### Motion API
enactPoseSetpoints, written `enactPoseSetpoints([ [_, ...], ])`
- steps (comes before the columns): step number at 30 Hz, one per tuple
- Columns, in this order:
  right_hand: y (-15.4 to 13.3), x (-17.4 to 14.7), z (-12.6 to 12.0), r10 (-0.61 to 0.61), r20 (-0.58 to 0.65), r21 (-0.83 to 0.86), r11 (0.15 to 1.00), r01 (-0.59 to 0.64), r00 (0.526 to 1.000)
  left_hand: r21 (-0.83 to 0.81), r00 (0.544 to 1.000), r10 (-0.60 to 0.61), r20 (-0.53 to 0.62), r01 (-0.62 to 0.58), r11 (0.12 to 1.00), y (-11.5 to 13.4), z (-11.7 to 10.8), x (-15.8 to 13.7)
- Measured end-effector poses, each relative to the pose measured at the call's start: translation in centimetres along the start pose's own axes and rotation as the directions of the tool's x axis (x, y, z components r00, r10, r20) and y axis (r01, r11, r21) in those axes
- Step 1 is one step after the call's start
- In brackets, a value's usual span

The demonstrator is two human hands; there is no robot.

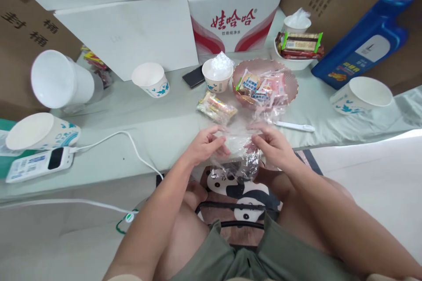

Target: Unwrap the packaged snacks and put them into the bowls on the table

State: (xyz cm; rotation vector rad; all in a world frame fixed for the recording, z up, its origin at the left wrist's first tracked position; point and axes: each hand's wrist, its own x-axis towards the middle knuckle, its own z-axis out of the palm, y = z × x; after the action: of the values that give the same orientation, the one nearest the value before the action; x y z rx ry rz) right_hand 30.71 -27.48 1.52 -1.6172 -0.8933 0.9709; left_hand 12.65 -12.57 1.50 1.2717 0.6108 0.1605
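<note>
A clear plastic bag [235, 158] hangs at the table's front edge, stretched between my two hands. My left hand [211, 144] grips its left side, thumb against fingers. On the other side my right hand [268, 142] pinches the bag in the same way. Just beyond the hands lies a yellowish wrapped snack [216, 107]. A pink scalloped bowl [293, 90] behind my right hand holds several wrapped snacks [263, 87], with crumpled clear plastic [268, 114] at its front rim. Beside that lies a white plastic stick-like utensil [295, 126].
Paper cups [150, 80] stand along the table [132, 114], one with crumpled plastic [221, 65] inside. A dark phone [194, 77] lies behind. Boxes [235, 26] line the back. A blue bottle [362, 44] leans at right; a white power strip [39, 164] with cable sits left.
</note>
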Motion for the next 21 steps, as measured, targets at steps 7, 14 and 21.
enactPoseSetpoints([
  [7, -0.6, 0.0, -1.0, -0.166, 0.078, 0.113, 0.981, 0.157, 0.983, -0.21, 0.997, -0.048, 0.056, 0.059, 0.976, 0.8, -0.9, -0.1],
  [14, -0.7, 0.6, -1.4, -0.258, 0.118, -0.147, 0.951, 0.274, 0.959, -0.167, 0.999, 0.006, 0.053, 0.003, 0.986, -0.1, -1.1, 1.2],
  [21, 0.0, 0.9, 0.4, -0.028, -0.147, 0.132, 0.99, 0.047, 0.989, -0.152, 0.969, 0.181, -0.171, -0.207, 0.966, -0.8, -1.2, 1.7],
])
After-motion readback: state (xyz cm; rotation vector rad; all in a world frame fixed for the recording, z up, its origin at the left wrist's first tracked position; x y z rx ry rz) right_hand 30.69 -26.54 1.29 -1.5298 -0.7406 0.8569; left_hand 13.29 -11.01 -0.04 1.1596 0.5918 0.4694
